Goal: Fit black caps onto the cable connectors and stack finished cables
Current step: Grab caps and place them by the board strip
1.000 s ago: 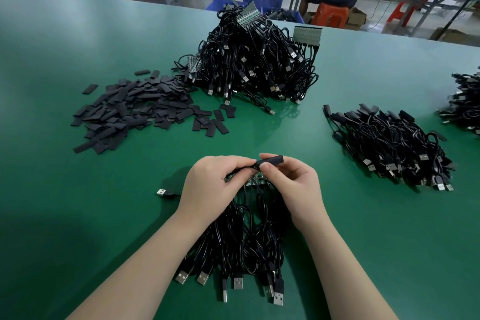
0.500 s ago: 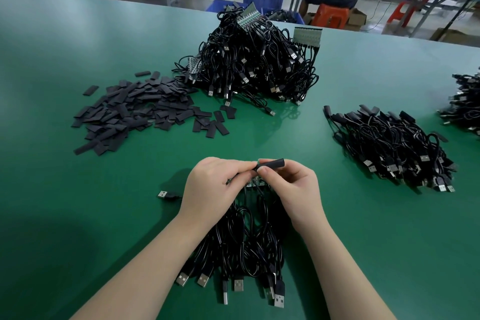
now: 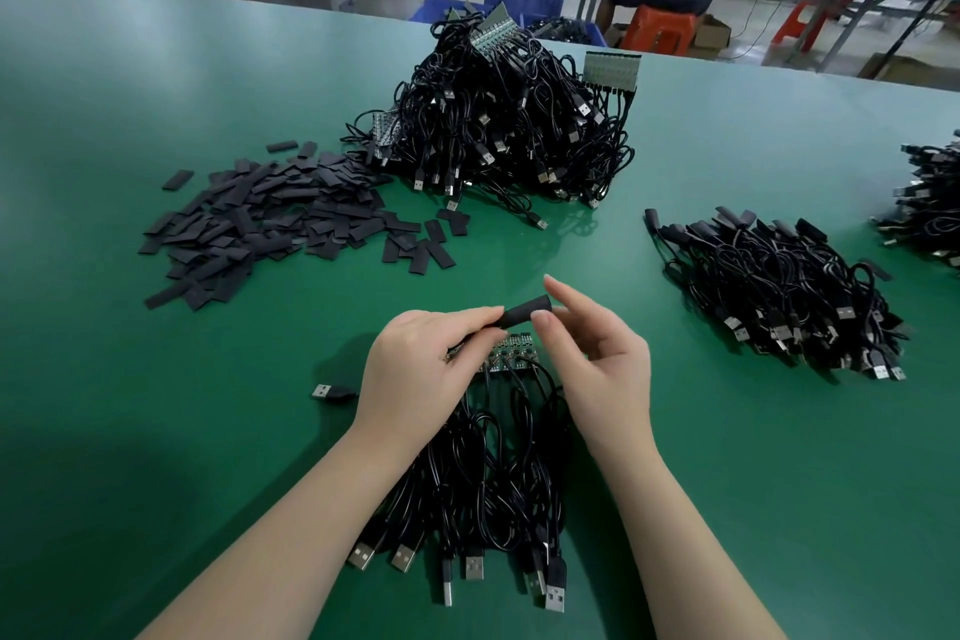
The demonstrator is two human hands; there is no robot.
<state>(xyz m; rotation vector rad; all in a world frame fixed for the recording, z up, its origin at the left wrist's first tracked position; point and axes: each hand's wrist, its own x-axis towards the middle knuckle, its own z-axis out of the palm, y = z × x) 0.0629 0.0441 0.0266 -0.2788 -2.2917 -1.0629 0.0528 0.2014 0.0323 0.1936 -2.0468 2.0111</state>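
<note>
left hand pinching the black cap, right hand loosely spread at 3 o'clock, so it could slip off crooked.

On the green desk, the left hand pinches a black cap above a bundle of cables. The right hand touches the cap's far end with thumb and forefinger. Loose caps lie beyond and to the left of the bundle, capped cables to its right.
</note>
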